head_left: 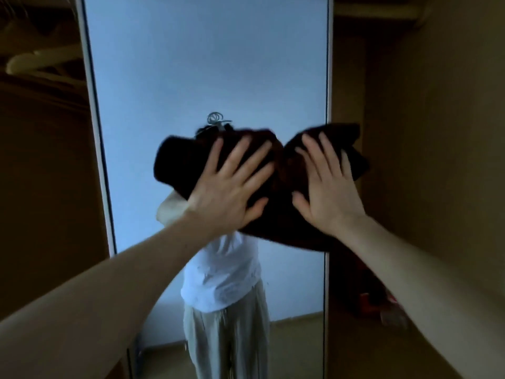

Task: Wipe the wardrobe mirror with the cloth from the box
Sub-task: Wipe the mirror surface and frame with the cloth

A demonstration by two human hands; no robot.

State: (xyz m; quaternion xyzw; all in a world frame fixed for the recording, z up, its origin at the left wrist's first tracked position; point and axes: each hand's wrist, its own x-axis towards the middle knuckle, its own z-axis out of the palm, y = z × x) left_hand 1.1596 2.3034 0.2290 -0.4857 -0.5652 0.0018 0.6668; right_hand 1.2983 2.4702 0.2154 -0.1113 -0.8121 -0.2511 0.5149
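Note:
The tall wardrobe mirror (pixel 202 64) fills the middle of the view, framed in pale metal. A dark cloth (pixel 284 176) is spread against the glass at about mid height, reaching past the mirror's right edge. My left hand (pixel 232 187) presses flat on the cloth's left part, fingers straight and spread. On the cloth's right part my right hand (pixel 325 184) presses the same way. The glass below reflects a person in a white top and light trousers. The box is out of view.
Brown wardrobe panels (pixel 426 132) stand right of the mirror and a darker open section (pixel 41 132) with a pale hanger (pixel 30 60) lies to the left. Something red and blurred (pixel 369 299) sits low on the right.

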